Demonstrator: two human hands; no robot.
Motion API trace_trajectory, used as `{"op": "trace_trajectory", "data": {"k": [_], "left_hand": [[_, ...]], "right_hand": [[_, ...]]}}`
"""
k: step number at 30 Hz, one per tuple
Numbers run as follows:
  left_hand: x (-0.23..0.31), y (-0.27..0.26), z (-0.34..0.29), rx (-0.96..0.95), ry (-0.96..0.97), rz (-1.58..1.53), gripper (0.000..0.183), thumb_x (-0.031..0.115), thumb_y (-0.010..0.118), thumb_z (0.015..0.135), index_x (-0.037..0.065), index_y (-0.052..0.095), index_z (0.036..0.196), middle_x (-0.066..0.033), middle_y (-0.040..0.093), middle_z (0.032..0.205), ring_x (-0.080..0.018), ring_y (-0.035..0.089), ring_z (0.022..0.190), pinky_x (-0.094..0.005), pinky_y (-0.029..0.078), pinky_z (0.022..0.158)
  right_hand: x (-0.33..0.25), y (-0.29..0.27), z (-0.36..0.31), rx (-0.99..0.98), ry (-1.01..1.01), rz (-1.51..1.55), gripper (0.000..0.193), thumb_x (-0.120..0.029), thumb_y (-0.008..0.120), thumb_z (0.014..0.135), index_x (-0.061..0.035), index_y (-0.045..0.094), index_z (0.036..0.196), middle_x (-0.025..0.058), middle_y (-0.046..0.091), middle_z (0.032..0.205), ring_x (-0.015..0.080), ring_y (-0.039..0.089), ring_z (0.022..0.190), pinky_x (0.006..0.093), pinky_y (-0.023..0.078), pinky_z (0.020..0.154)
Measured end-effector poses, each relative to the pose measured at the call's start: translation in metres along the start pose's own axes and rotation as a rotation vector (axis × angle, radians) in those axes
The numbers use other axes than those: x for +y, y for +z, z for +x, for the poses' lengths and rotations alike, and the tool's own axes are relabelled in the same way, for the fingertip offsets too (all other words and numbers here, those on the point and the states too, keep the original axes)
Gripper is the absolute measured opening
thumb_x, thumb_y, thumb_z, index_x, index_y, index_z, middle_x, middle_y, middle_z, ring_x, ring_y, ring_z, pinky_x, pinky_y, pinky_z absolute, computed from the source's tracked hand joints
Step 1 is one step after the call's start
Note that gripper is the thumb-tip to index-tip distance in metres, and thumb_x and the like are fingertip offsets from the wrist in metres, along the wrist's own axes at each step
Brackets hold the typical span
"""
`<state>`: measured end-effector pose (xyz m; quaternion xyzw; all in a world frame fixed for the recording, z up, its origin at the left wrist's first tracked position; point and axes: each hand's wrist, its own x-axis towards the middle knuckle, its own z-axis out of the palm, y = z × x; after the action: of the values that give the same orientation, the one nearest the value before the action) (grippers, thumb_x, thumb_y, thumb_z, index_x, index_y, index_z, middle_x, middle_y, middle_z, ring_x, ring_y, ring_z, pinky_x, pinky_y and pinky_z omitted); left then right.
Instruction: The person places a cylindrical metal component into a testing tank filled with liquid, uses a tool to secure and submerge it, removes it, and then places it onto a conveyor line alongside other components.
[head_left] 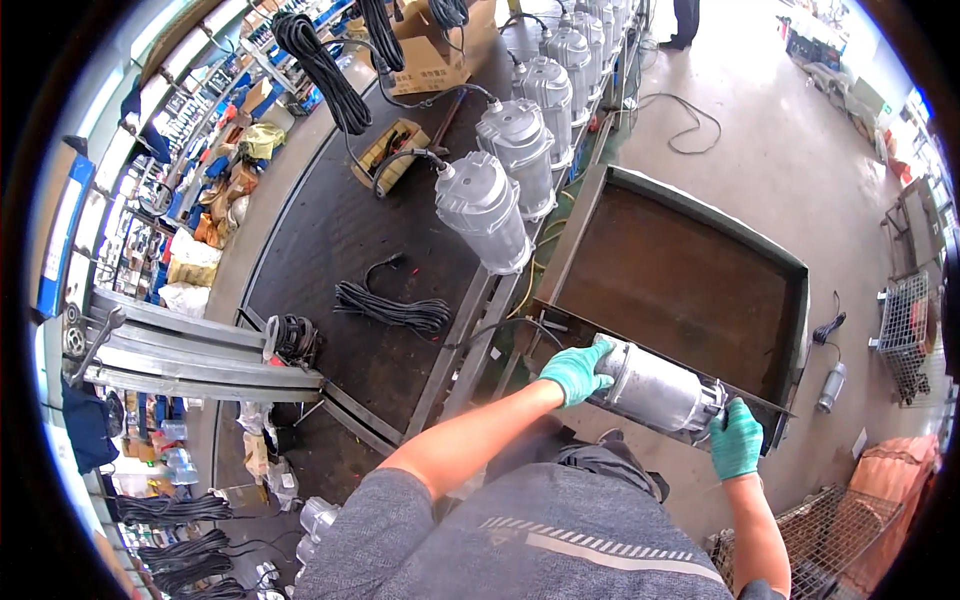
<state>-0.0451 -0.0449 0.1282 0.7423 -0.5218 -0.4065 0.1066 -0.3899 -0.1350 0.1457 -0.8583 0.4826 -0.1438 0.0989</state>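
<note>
Metal cylinder (655, 388): lower right of centre
Left hand (577, 373): on its left end, closure unclear
Right hand (738, 440): clamped on its right end
Tray (577, 237): right, brown inside
Box (408, 166): upper left, contents unclear

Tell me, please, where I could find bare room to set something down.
The dark bench has a mostly bare patch between the open yellowish box and the coiled black cable; the brown tray is bare beyond the held silver cylinder. It is crowded along the row of upright cylinders.

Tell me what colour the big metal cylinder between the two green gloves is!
The cylinder is silvery grey, seen best in the head view.
</note>
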Motion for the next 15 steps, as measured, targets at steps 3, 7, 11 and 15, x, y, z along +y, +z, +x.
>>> {"op": "trace_trajectory", "data": {"k": [3, 7, 11, 15], "left_hand": [[-0.005, 0.006, 0.0, 0.019, 0.016, 0.001, 0.071, 0.04, 0.074, 0.092, 0.016, 0.047, 0.153, -0.0264, 0.069, 0.124, -0.0459, 0.065, 0.116, -0.0517, 0.051, 0.099], [-0.002, 0.011, -0.004, 0.013, 0.025, 0.019, 0.074, 0.041, 0.074, 0.092, 0.016, 0.044, 0.155, -0.0266, 0.069, 0.125, -0.0464, 0.065, 0.116, -0.0511, 0.051, 0.099], [-0.004, 0.022, 0.004, -0.005, 0.059, 0.034, 0.078, 0.043, 0.073, 0.092, 0.018, 0.039, 0.158, -0.0276, 0.064, 0.134, -0.0458, 0.062, 0.122, -0.0502, 0.05, 0.103], [-0.017, 0.027, 0.0, 0.085, 0.07, 0.036, 0.081, 0.042, 0.074, 0.089, 0.011, 0.041, 0.156, -0.0258, 0.06, 0.142, -0.0441, 0.06, 0.128, -0.0477, 0.05, 0.107]], "right_hand": [[-0.002, -0.004, -0.001, 0.007, -0.009, -0.007, 0.016, -0.016, 0.068, 0.088, -0.0048, 0.063, 0.099, 0.0198, 0.068, 0.084, 0.0421, 0.068, 0.073, 0.0509, 0.056, 0.064], [-0.001, -0.006, -0.006, -0.012, -0.01, -0.038, 0.019, -0.017, 0.068, 0.089, -0.0045, 0.063, 0.102, 0.0198, 0.068, 0.084, 0.042, 0.068, 0.073, 0.0507, 0.056, 0.064], [-0.001, -0.026, -0.019, -0.083, 0.091, 0.149, 0.022, -0.017, 0.065, 0.094, -0.0035, 0.058, 0.109, 0.0239, 0.069, 0.087, 0.0454, 0.068, 0.079, 0.0525, 0.054, 0.067], [0.007, -0.066, -0.035, -0.148, 0.222, 0.42, 0.026, -0.015, 0.061, 0.096, -0.0029, 0.052, 0.117, 0.029, 0.067, 0.092, 0.0504, 0.066, 0.089, 0.0546, 0.051, 0.075]]}}
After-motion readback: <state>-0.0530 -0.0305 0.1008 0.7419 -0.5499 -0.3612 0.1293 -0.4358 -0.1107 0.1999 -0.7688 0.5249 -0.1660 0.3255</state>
